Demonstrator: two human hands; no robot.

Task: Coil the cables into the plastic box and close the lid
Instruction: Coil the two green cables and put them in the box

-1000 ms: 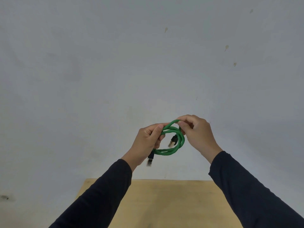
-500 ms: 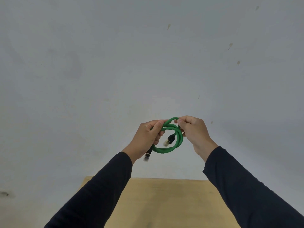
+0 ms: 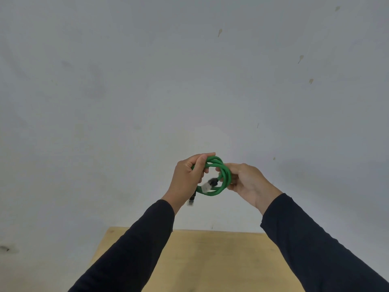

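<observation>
Grey stained wall (image 3: 147, 91) above wooden table (image 3: 210, 260); both hands' fingers (image 3: 199, 167) curled round green cable coil (image 3: 221, 171).

Stained grey wall (image 3: 147, 91) behind light wooden table (image 3: 210, 260).

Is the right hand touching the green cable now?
Touching. In the head view the right hand grips the right side of the coiled green cable, its fingers curled round the loops.

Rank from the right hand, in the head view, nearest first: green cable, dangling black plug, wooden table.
1. green cable: gripped in the right hand.
2. dangling black plug: below the left hand.
3. wooden table: bottom of frame, under the arms.
</observation>
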